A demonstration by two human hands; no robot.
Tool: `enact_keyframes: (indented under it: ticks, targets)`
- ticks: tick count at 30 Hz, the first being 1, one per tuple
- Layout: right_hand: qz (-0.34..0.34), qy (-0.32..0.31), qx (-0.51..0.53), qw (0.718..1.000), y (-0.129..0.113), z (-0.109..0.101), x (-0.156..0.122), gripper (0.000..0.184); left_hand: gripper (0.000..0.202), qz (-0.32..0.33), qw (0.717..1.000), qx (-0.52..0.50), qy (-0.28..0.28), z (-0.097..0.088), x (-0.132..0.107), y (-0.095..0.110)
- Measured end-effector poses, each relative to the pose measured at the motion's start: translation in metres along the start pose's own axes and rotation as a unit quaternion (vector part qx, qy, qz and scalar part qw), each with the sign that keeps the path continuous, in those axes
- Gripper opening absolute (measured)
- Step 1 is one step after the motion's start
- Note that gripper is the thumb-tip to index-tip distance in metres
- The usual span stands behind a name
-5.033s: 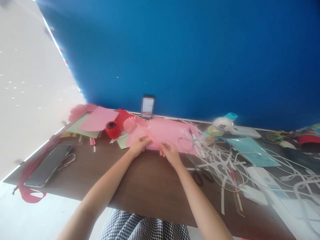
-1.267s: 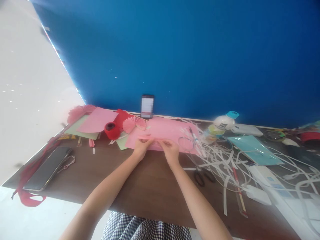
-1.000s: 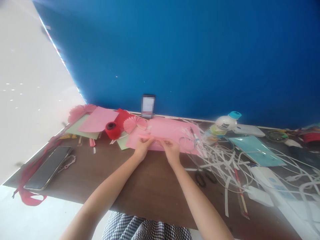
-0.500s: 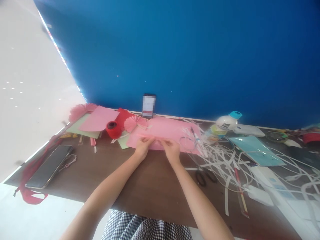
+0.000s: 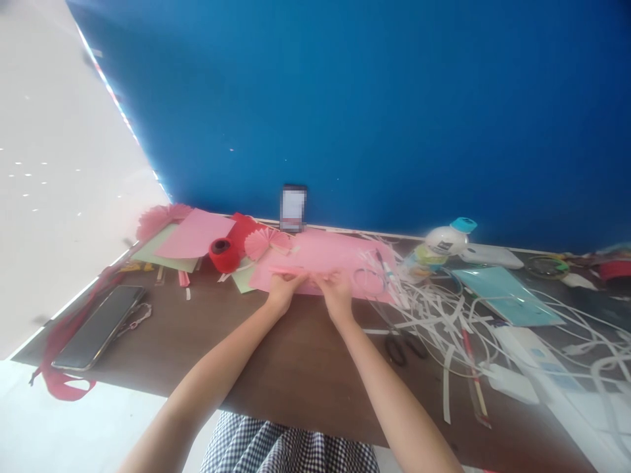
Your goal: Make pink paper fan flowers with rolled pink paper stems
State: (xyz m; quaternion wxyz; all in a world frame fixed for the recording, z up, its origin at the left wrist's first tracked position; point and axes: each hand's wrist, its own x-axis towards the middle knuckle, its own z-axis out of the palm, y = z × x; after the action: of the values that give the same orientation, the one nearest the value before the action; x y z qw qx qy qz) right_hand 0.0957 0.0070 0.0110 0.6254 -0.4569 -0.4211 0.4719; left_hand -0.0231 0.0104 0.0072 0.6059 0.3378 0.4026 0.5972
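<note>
Between my hands is a narrow piece of pink paper [image 5: 284,270], held just above a large pink sheet [image 5: 335,253] on the brown table. My left hand [image 5: 282,292] is closed on its left part, the thumb pointing inward. On the right part, my right hand [image 5: 337,293] pinches the same paper with bent fingers. The two thumbs nearly meet in the middle. Pink on pink makes the paper's edges and folds hard to make out. Just behind my left hand lies a pleated pink paper fan [image 5: 266,244].
To the left are a red roll [image 5: 224,255], pink and green paper sheets [image 5: 194,233] and a dark phone [image 5: 98,327]. On the right lie scissors [image 5: 404,348], tangled white strips and cables [image 5: 438,309], a white bottle with a blue cap [image 5: 446,240] and a teal packet [image 5: 507,294].
My right hand has shifted very slightly, its fingers curling a little more at the paper. My left hand stays almost where it was, still gripping.
</note>
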Motion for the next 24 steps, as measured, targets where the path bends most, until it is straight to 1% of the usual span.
enact_keyframes:
  ticks: [3, 7, 10, 13, 17, 20, 24]
  targets:
    - [0.011, -0.002, 0.009, 1.0, 0.001, 0.0, -0.001, 0.05, 0.028, 0.002, 1.0, -0.016, 0.004, 0.001, 0.0, 0.0]
    - [0.029, 0.006, 0.005, 1.0, 0.002, -0.001, -0.001, 0.05, 0.028, 0.003, 1.0, -0.022, 0.0, 0.002, 0.0, 0.0]
    - [0.042, -0.015, 0.021, 0.999, 0.002, -0.003, 0.001, 0.05, 0.027, -0.009, 0.999, -0.04, 0.007, 0.002, 0.0, 0.001]
    - [0.061, -0.031, 0.041, 0.997, 0.003, -0.005, 0.004, 0.045, 0.026, -0.031, 0.996, -0.085, 0.002, 0.002, 0.001, 0.004]
    - [0.075, -0.02, 0.041, 0.996, 0.002, -0.013, 0.008, 0.033, 0.024, -0.06, 0.99, -0.128, -0.012, -0.001, 0.007, 0.01]
    - [0.077, -0.006, 0.033, 0.996, -0.002, -0.02, 0.009, 0.029, 0.024, -0.054, 0.989, -0.137, -0.017, -0.005, 0.011, 0.013]
    - [0.087, -0.009, 0.037, 0.996, -0.004, -0.025, 0.01, 0.03, 0.025, -0.044, 0.99, -0.131, -0.023, -0.008, 0.012, 0.016]
